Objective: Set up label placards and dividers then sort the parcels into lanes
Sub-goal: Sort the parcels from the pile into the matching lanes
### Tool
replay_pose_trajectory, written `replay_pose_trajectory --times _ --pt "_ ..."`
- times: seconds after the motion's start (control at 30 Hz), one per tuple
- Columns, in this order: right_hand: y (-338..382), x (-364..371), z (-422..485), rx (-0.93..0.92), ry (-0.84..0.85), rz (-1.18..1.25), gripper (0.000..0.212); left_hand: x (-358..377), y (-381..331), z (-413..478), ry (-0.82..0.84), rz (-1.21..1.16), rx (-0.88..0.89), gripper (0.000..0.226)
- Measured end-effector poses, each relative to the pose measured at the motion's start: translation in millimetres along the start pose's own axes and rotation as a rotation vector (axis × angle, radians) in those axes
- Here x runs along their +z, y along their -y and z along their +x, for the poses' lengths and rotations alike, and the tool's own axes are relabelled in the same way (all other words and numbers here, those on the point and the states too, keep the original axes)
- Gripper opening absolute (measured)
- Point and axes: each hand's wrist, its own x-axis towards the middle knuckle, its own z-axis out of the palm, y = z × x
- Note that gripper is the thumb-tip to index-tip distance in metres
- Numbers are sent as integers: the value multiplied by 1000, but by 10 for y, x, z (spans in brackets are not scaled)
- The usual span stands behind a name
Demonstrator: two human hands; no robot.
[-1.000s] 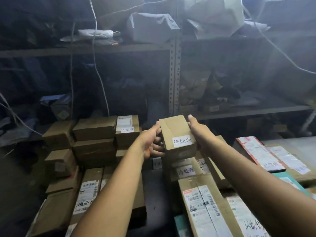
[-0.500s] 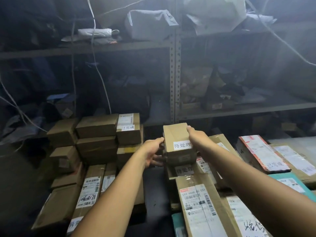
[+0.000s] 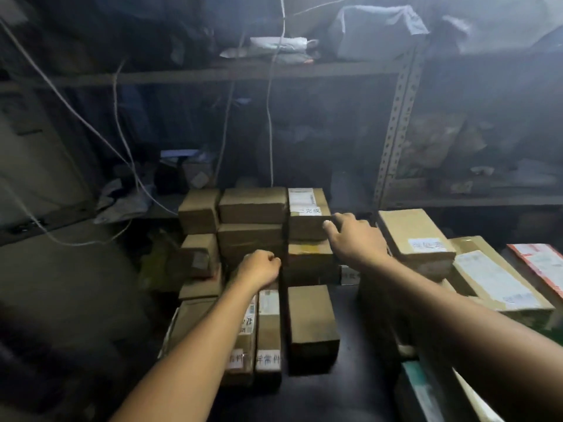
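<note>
Parcels (image 3: 253,205) in brown card stand stacked at the far left of the dark tabletop (image 3: 359,385), and both hands are out over them, well apart from each other. The left hand (image 3: 259,268) is curled into a fist above the near side of the stack and holds nothing that shows. The right hand (image 3: 355,239) is stretched further out with its fingers loose. Its thumb is at the near right corner of the placard box (image 3: 307,229), the top box with a white label. Whether it touches the box or stops just short, I cannot tell.

Near of the stack lie two long boxes (image 3: 268,324) labelled at their near ends, with a plain box (image 3: 310,318) just beside them. Across a bare strip to the right sits a second labelled box (image 3: 417,236), with flat parcels beside it. A metal shelf (image 3: 396,123) stands behind.

With the lanes apparently marked, this looks like the sorting step, with no parcel in hand. The next move probably calls for the right hand to close on that corner, and for the left to steady the stack so nothing topples.
</note>
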Motion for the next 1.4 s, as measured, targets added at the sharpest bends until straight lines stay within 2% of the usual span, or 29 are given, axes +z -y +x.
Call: replay_pose_trajectory --times 0.2,0.33,0.43,0.57,0.63,0.73,0.87,0.97,1.13,1.3,1.4 --pt "651 652 -145 -93 150 -27 41 -299 947 -21 -62 173 -117 36" --pt "951 1074 -197 -118 260 -32 43 -359 1376 -79 -75 192 -214 36" --pt "1203 1463 -300 -102 403 69 46 -344 1681 -122 -40 177 -271 38" --pt "1482 1947 -537 -8 609 377 34 -203 2064 -129 26 52 -358 48" --pt "1574 2154 -653 98 692 521 40 -126 2194 -143 45 -11 -390 49" --pt "1618 2413 -763 219 728 620 57 -49 2359 -137 44 -122 -460 47" --pt "1627 2522 -786 310 737 662 43 140 2798 70 -18 -268 -561 45" --pt "1638 2575 -753 385 728 708 45 62 2705 -41 -30 -385 -589 40" --pt "1647 2631 -704 525 800 798 54 -38 2447 -230 33 -593 -632 45" --pt "1597 2564 -711 598 867 917 39 -126 2376 -268 26 -595 -680 55" --pt "1587 2511 -697 586 844 933 44 -235 2352 -337 6 -564 -700 61"
